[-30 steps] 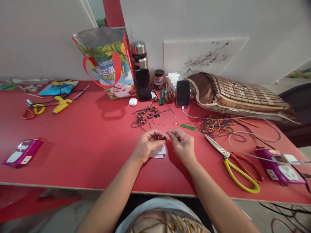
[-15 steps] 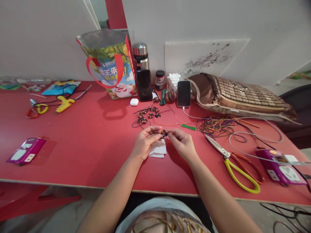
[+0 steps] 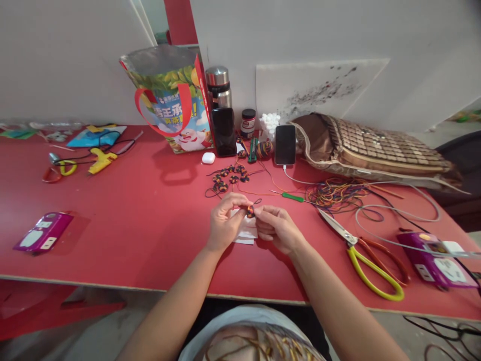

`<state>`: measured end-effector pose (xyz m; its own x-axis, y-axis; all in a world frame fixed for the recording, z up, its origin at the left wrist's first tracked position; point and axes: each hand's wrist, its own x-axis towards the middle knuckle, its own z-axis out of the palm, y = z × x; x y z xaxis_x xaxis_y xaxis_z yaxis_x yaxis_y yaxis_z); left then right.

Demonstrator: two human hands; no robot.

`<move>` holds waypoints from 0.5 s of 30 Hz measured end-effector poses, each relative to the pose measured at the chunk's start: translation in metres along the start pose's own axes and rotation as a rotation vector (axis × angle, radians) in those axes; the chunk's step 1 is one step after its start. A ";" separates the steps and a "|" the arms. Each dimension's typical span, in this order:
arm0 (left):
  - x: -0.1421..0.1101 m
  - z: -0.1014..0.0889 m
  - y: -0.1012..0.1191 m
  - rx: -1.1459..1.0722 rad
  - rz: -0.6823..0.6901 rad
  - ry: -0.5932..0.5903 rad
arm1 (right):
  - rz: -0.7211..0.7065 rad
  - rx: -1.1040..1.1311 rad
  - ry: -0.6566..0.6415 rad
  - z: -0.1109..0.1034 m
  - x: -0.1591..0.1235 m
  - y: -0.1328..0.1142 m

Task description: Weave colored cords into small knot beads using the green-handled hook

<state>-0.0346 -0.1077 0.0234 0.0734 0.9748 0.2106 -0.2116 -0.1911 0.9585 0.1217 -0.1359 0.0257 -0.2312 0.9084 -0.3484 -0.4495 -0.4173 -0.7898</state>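
Observation:
Between the thumb and fingers of my left hand (image 3: 226, 220) is a small multicoloured crocheted piece (image 3: 250, 211), dark with orange and red yarn. A small dark loop of yarn (image 3: 257, 201) sticks up from its top. My right hand (image 3: 280, 226) pinches the piece's right edge with closed fingertips. Under both hands lies some folded white paper (image 3: 246, 234). Just beyond them, several similar crocheted pieces (image 3: 221, 186) rest in a cluster with loose yarn ends. A green-handled crochet hook (image 3: 292, 197) lies to the right of the cluster.
Large scissors (image 3: 353, 240) with yellow and red handles lie right of my right hand, near a yarn tangle (image 3: 334, 195) and a purple power strip (image 3: 436, 258). Behind stand two phones (image 3: 224, 133), a flask (image 3: 218, 87) and a shopping bag (image 3: 169, 105). A yellow glue gun (image 3: 101, 160) lies far left.
The crocheted piece has been turned in my fingers, and its loop now points upward. My right hand has shifted its pinch on the edge. The view has moved slightly.

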 end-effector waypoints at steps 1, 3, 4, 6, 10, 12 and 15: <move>0.000 0.000 0.000 0.019 0.030 -0.010 | -0.001 0.012 0.001 0.000 0.000 0.000; -0.001 0.001 0.000 0.039 0.047 -0.002 | -0.026 0.037 0.021 -0.001 0.001 -0.001; -0.001 0.001 0.000 0.019 0.006 0.020 | -0.046 0.048 0.037 -0.002 0.001 -0.001; -0.002 0.002 0.000 -0.075 -0.171 0.056 | -0.084 0.067 0.069 -0.005 0.003 -0.001; -0.003 0.003 -0.001 -0.235 -0.496 -0.003 | -0.098 0.078 0.082 -0.008 0.004 0.001; -0.003 0.004 0.000 -0.282 -0.559 -0.027 | -0.080 0.081 0.067 -0.008 0.004 0.001; -0.001 0.005 0.002 -0.354 -0.629 -0.053 | -0.050 0.092 0.041 -0.007 0.003 0.000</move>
<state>-0.0301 -0.1102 0.0264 0.3303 0.8793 -0.3431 -0.4160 0.4619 0.7833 0.1271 -0.1326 0.0209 -0.1717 0.9277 -0.3316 -0.5373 -0.3703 -0.7578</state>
